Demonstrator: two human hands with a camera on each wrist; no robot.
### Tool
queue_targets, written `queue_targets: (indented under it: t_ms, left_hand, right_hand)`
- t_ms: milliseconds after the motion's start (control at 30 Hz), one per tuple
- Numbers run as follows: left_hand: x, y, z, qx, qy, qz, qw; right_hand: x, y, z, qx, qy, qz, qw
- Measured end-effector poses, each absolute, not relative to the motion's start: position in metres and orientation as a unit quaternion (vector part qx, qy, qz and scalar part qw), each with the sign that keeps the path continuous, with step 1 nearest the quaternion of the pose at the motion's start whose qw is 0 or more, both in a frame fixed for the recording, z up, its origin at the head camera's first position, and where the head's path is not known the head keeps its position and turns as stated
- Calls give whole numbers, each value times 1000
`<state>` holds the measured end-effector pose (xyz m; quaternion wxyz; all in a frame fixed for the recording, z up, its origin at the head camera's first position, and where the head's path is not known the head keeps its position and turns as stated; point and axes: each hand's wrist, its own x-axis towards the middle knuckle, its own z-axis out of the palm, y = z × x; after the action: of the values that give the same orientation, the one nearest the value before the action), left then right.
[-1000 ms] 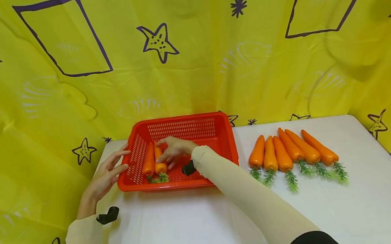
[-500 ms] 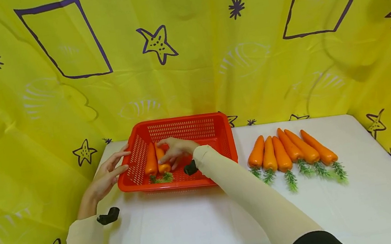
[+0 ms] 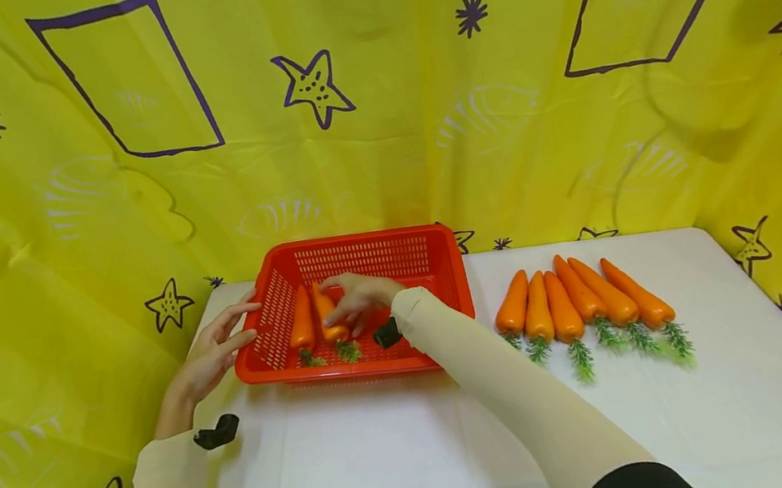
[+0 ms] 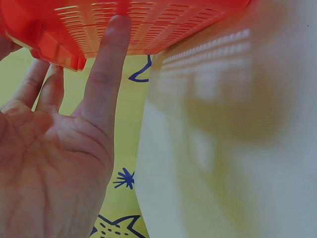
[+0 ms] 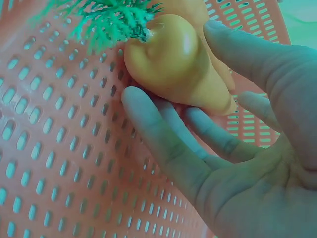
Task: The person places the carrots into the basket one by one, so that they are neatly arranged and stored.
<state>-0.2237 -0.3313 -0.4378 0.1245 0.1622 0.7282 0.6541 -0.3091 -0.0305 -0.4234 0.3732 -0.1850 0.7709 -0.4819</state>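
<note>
The red basket (image 3: 379, 369), I judge, could slide, because the left hand (image 3: 213, 348) only touches it with extended fingers. Inside it, the right hand (image 3: 361, 296) is loosely spread around one glossy carrot (image 5: 171, 59); if I lift, this may slip between thumb and fingers.

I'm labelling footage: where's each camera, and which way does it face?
Head: on head, facing forward and down; red basket, left hand, right hand, sleeves show.
Left wrist: on that wrist, facing the basket's outside; left hand shows.
Right wrist: on that wrist, facing a carrot; right hand shows.
Head and right wrist share the right hand.
</note>
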Motion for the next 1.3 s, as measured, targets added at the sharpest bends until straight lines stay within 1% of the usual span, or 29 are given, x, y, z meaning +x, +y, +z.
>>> queue_targets:
  t_ms: [600, 1000, 1133, 1300]
  left_hand:
    - [-224, -328, -437, 164, 729, 653, 127]
    - [-224, -328, -436, 164, 728, 653, 125]
    - [-224, -328, -436, 167, 726, 656, 124]
    - [-222, -329, -437, 166, 725, 657, 120]
  right_hand:
    - [-303, -42, -426, -165, 772, -500, 356]
    - [-307, -35, -425, -184, 771, -487, 366]
    - [-306, -30, -418, -196, 778, -472, 365]
    - [-303, -17, -396, -238, 800, -428, 347]
